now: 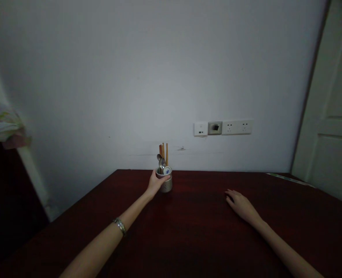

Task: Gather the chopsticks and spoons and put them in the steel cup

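Note:
Near the far edge of the dark red table stands a grey utensil holder, upright. Wooden chopsticks, metal spoons and a white spoon with a blue mark stick out of its top. My left hand is wrapped round the holder's left side, with the thumb across its front near the rim; the other fingers are mostly hidden behind it. To the right, my right hand rests palm down on the tabletop, fingers loosely stretched out, holding nothing.
Behind the table rises a pale wall with sockets and switches. A light-coloured door is at the right. A thin strip lies along the table's far right edge. Plastic bags hang at the left.

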`<state>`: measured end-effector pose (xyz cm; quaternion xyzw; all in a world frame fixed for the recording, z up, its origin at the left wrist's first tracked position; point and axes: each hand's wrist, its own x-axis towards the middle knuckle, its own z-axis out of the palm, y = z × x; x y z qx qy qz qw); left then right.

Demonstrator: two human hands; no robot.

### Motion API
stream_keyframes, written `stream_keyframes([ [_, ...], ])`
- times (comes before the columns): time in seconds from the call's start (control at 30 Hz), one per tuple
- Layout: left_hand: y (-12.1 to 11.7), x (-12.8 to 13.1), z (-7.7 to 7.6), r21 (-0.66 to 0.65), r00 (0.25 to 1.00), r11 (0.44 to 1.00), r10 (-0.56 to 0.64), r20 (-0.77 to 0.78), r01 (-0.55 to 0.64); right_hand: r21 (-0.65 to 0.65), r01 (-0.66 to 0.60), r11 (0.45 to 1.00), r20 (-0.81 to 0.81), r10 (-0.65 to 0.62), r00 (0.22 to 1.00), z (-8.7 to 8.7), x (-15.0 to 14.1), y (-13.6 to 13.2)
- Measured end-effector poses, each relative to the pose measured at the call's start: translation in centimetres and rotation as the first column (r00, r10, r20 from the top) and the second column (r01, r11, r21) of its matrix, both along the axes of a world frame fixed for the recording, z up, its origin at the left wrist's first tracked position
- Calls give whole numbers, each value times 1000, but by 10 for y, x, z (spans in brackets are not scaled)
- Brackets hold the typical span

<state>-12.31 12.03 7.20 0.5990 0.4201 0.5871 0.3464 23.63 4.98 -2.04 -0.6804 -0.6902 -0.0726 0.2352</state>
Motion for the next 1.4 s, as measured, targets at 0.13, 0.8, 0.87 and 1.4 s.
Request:
stream_keyframes([
  [0.13, 1, -63, -1, 3, 987, 988, 154, -54, -154, 3, -15, 1000, 25, 15, 1000, -11, 9, 8],
  [0.8, -37, -203, -32, -27, 910, 910, 412, -34, -413, -76, -44, 996, 31, 46, 998, -53, 55, 41],
  [0.87, -38, -204, -34, -28, 906, 906, 422, -28, -423, -86, -43, 995, 34, 46, 998, -51, 54, 40],
  [1.4, -48, -201, -35, -23, 913, 913, 405, -52, -406, -172, -22, 985, 61, 33, 998, -30, 38, 24],
])
